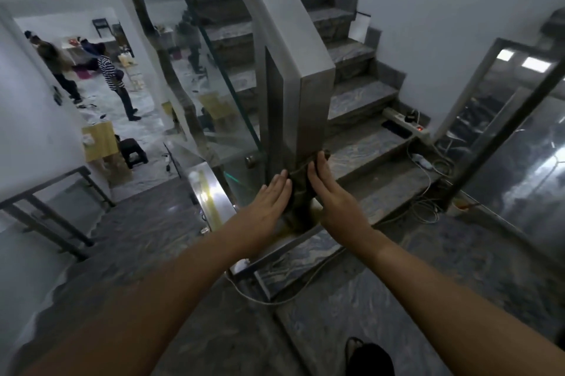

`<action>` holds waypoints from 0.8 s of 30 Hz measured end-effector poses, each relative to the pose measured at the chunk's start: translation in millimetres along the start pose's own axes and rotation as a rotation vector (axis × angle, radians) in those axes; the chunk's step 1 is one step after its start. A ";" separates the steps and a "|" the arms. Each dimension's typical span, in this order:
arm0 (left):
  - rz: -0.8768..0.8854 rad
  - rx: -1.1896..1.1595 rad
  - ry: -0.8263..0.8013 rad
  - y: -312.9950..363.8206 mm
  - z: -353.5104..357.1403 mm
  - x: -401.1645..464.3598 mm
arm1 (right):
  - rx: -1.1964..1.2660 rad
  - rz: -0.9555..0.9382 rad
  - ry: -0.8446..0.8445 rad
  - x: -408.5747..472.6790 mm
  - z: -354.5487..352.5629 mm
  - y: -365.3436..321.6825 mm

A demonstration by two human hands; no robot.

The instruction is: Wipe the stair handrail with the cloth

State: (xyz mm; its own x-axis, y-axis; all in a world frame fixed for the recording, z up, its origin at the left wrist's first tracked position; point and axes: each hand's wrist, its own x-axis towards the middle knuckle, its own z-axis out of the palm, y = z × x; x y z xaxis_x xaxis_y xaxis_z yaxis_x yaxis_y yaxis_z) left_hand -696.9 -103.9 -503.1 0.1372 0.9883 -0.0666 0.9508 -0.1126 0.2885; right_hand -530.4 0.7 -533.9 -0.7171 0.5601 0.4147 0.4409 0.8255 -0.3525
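Note:
A wide steel handrail (287,8) slopes down from the upper stairs and ends in a square steel post (312,112) at the landing. A dark olive cloth (301,183) is wrapped around the lower part of that post. My left hand (270,196) presses flat against the cloth's left side with fingers straight. My right hand (328,189) presses flat on the cloth's right side, fingertips reaching up the post. Part of the cloth is hidden between my palms.
Marble steps (360,106) rise behind the post. A power strip (403,123) and white cables (425,167) lie on the lower steps. A glass panel (214,75) stands left of the post, a glass door (504,137) to the right. Several people (113,75) stand in the room below left.

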 end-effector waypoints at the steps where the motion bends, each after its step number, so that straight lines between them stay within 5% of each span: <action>1: -0.005 0.015 -0.036 1.2 0.9 0.2 | -0.008 0.018 -0.029 -3.1 2.2 -0.5; 11: -0.122 0.155 -0.273 17.9 22.8 1.9 | -0.184 0.209 -0.382 -19.7 14.4 -5.0; 17: -0.135 0.142 -0.094 16.0 37.8 -10.9 | -0.339 0.262 -0.519 -18.6 23.6 -4.8; 24: -0.122 0.312 0.084 -4.2 26.3 -48.3 | -0.205 0.237 -0.546 -26.2 31.1 -33.2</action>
State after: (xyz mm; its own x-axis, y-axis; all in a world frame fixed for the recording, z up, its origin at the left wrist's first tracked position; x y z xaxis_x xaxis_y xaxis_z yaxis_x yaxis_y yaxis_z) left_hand -700.3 -153.8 -526.2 0.0065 1.0000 0.0003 0.9997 -0.0065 -0.0238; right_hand -543.0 -43.6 -559.2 -0.7358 0.6576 -0.1620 0.6771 0.7105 -0.1916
